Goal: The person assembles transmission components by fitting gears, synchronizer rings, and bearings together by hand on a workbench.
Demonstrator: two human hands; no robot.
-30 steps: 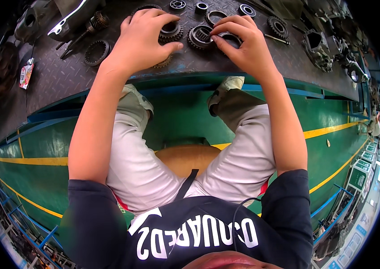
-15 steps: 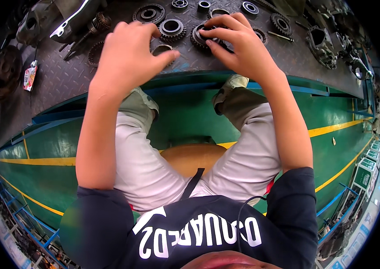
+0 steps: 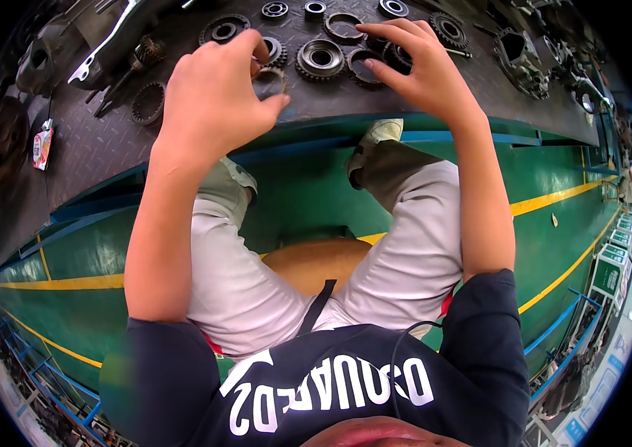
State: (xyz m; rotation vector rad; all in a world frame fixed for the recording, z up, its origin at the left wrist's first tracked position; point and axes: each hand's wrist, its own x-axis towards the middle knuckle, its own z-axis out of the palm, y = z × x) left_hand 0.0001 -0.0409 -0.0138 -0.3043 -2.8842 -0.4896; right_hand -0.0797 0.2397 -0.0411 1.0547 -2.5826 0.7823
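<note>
My left hand [image 3: 215, 97] curves over the near part of a dark metal table [image 3: 107, 138], its thumb and fingers apart. Between them shows a thin toothed ring [image 3: 280, 74], partly hidden. A gear [image 3: 278, 51] sits just beyond, partly covered by the fingers. To the right lies a gear with a bright hub [image 3: 321, 58], untouched. My right hand [image 3: 431, 74] is spread over another toothed ring [image 3: 358, 77] and a dark gear [image 3: 398, 58]. The right thumb tip is at the ring's edge; I cannot tell whether it touches. One more ring [image 3: 343, 27] lies near the right fingertips.
Bearings [image 3: 275, 10] and gears line the far side. A gear shaft [image 3: 144, 58], a flat toothed ring [image 3: 149, 103] and a small carton [image 3: 42, 145] lie on the left. A metal housing [image 3: 521, 63] stands on the right. The table's blue frame [image 3: 472, 137] edges the near side.
My right hand has come off the bright-hubbed gear and shifted right, above the ring and dark gear. My left hand stays nearly in place. The view has shifted slightly.
</note>
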